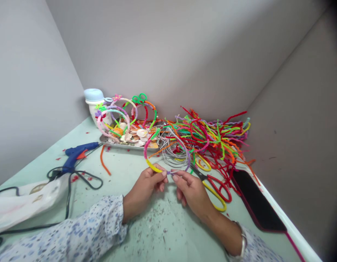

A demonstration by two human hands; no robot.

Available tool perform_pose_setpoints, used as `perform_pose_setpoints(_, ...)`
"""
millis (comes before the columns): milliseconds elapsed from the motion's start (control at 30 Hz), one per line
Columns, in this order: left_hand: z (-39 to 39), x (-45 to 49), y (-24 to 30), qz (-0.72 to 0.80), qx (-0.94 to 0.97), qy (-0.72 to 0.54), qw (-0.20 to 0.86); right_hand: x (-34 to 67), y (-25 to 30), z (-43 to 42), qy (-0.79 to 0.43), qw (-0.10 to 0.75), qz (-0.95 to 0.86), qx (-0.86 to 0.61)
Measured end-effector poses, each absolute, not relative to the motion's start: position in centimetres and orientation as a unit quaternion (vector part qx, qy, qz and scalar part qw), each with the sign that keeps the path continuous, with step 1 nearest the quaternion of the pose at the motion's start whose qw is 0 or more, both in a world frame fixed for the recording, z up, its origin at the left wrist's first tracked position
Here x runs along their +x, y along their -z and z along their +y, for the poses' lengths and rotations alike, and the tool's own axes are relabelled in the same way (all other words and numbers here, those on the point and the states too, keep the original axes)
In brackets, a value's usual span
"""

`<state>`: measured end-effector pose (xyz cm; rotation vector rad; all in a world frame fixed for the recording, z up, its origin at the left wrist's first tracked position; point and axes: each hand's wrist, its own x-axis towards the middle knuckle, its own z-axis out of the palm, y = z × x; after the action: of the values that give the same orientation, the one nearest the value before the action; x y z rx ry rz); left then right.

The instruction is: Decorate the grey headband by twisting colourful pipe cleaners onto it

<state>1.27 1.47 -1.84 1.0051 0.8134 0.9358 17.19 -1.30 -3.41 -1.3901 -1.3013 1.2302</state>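
Note:
Between my hands is a wire hoop (145, 150) wrapped in pipe cleaner, with pink, green, yellow and purple stretches and some bare wire on its upper right. My left hand (146, 187) is closed, pinching the hoop at its yellow part near the bottom. My right hand (194, 193) is closed too, with thumb and forefinger on the purple pipe cleaner (168, 173) at the hoop's lower side. Just behind the hoop lies a coil of silver wire (168, 154). Scissors (212, 182) with red and yellow handles lie beside my right hand.
A pile of coloured pipe cleaners (220, 136) lies at the back right, above a dark phone (257, 200). At the back left, finished-looking hoops (113, 111) stand on a metal tray (124, 146) of shells, near a lidded bottle (93, 96). A blue glue gun (72, 156) with a cord lies left.

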Motion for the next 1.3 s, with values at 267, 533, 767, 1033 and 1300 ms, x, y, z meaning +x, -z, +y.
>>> perform_pose_setpoints(267,1.5,1.3,1.8,0.372,0.447,-0.424,0.694,17.3,3.4,-1.4,-0.493,0.444,-0.532,-0.527)
perform_pose_setpoints(533,1.3,1.3,2.3,0.370,0.503,-0.398,0.672,16.9,3.6,-1.7,-0.434,0.465,-0.558,-0.533)
perform_pose_setpoints(767,1.3,1.4,2.4,0.372,0.527,-0.398,0.652,16.9,3.8,-1.5,-0.385,0.454,-0.567,-0.570)
perform_pose_setpoints(1033,1.1,1.2,2.6,0.408,0.570,-0.386,0.600,16.6,2.5,-1.8,-0.427,0.428,-0.553,-0.574)
perform_pose_setpoints(1300,0.9,1.2,2.5,0.423,0.603,-0.384,0.557,16.7,2.1,-1.8,-0.435,0.416,-0.554,-0.575)
